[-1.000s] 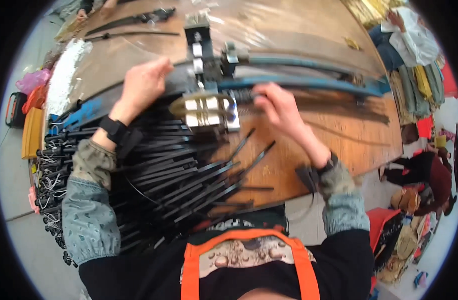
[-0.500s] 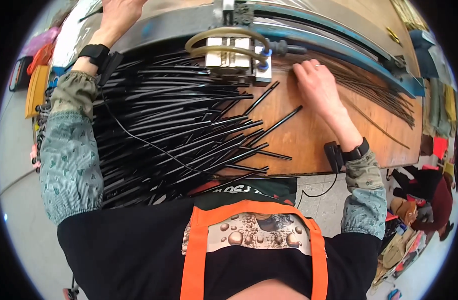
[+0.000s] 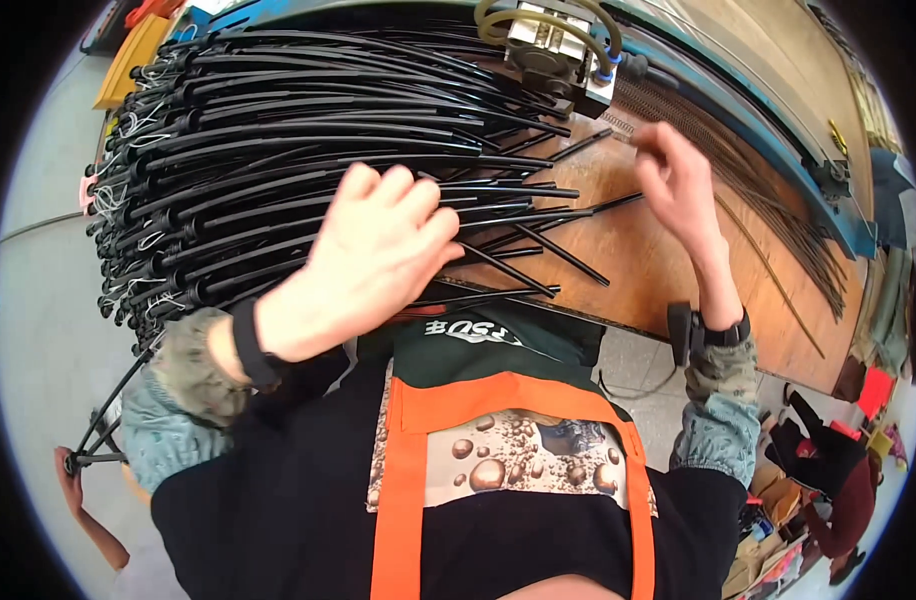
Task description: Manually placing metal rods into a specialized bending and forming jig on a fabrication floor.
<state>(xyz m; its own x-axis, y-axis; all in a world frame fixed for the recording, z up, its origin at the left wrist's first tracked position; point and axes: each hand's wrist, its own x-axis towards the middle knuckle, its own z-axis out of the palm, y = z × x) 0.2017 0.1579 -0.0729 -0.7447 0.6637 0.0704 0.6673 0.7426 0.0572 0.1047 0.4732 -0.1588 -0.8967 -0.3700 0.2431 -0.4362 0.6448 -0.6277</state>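
While the left hand (image 3: 383,250) hangs with its back turned up over the black rods (image 3: 308,140) near the centre of the frame, its fingers are curled, and whether its grip has closed on a rod I cannot tell, as the fingertips are partly hidden. Right of centre, the right hand (image 3: 678,185) is above the wooden desk (image 3: 778,345), fingers bent and thumb close to the tip of one black rod; its grip looks loosely curled, though I cannot tell if something thin is pinched in it. The black rods fan across the upper left and middle of the frame, slim ends pointing right over the desk, thicker ends at the left among white strings (image 3: 108,200). At the top, right of centre, a metal block (image 3: 553,50) with olive hoses (image 3: 498,22) is just beside some of the rod tips, and a blue rail (image 3: 858,238) slants from it toward the right edge. Along that rail, thin brown rods (image 3: 783,230) lie bundled on the desk, and a yellow box (image 3: 133,62) stands at the upper left
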